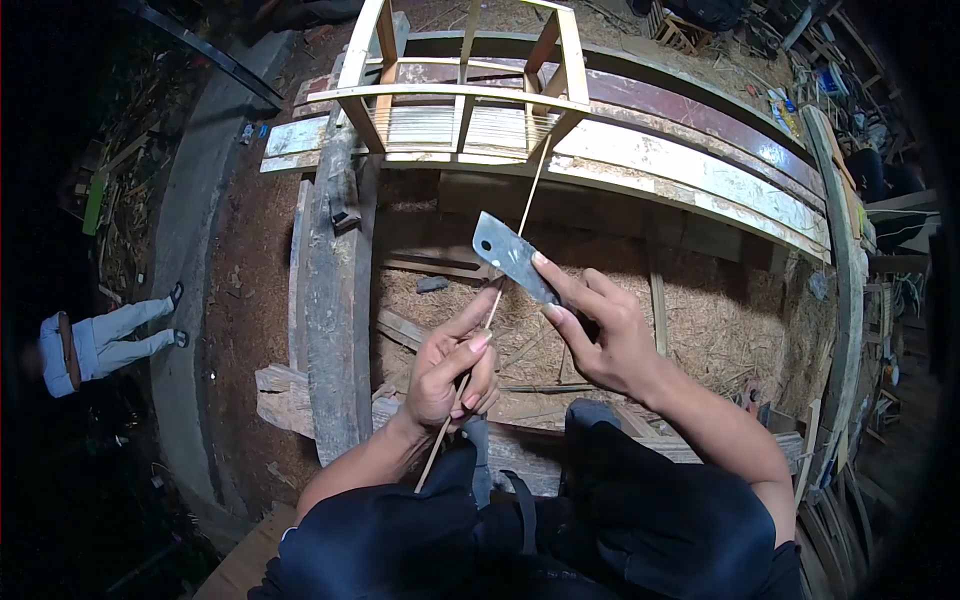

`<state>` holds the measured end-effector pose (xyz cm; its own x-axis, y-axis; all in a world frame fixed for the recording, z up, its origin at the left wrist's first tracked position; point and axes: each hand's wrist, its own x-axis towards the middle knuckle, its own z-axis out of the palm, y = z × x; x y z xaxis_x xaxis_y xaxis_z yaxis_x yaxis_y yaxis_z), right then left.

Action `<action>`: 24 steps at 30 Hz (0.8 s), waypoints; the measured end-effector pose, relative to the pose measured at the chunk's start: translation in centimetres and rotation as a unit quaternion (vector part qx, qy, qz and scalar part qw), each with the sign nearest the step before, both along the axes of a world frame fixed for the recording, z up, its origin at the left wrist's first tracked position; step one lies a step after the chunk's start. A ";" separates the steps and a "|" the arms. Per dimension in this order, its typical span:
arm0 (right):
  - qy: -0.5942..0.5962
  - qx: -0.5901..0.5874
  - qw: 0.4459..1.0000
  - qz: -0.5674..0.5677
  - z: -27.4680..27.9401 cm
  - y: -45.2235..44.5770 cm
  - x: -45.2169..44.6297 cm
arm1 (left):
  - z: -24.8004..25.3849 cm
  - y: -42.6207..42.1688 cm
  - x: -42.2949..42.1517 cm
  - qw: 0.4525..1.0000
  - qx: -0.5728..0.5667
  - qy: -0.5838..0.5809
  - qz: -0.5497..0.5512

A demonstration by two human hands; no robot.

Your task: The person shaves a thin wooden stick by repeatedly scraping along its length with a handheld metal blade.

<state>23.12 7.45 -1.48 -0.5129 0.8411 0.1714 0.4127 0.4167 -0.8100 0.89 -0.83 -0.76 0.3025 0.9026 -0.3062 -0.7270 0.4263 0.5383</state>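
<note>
Thin strip (492, 312) runs diagonally through the centre of the frame, pinched in the grip of the left hand (447, 375). The right hand (608, 325), its grip closed on a flat metal blade (512, 257), holds it across the strip. At upper centre, a slatted wooden frame (460, 98) rests on planks (690, 182). A person (98, 340) appears at left.
</note>
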 end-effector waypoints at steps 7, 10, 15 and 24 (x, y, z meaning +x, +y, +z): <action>0.005 0.003 0.999 0.048 0.3 -0.3 0.2 | -0.2 0.7 -0.2 1.000 -0.001 0.007 -0.002; 0.025 0.013 0.996 0.087 1.4 -1.3 -0.2 | 0.0 0.8 -0.3 1.000 0.008 -0.022 -0.004; -0.005 0.022 1.000 0.011 0.4 0.4 0.1 | -0.6 0.7 -0.4 0.997 0.031 -0.074 -0.016; -0.008 0.001 0.999 0.052 1.8 -1.0 0.2 | -0.4 0.7 -0.4 0.998 0.030 -0.054 -0.013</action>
